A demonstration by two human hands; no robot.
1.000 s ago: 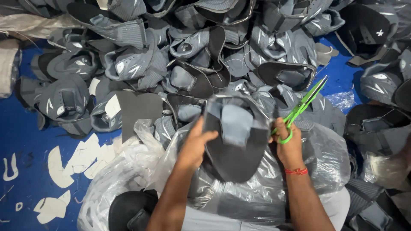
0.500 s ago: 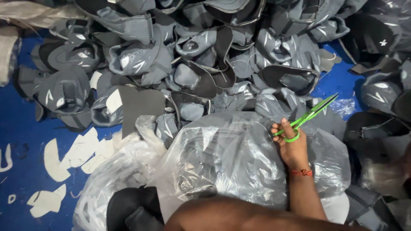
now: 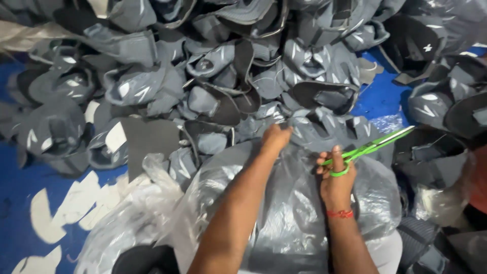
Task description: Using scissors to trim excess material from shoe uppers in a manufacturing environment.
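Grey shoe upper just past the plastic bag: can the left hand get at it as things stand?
Probably yes: the left hand is already at the grey shoe upper at the pile's edge, empty, nothing between. The right hand holds green scissors.

There is one pair of green scissors (image 3: 373,147). Just beside it lies one big clear plastic bag (image 3: 299,213). Two hands show. Beyond the scissors is one huge pile of grey shoe pieces (image 3: 228,66), too many to count.
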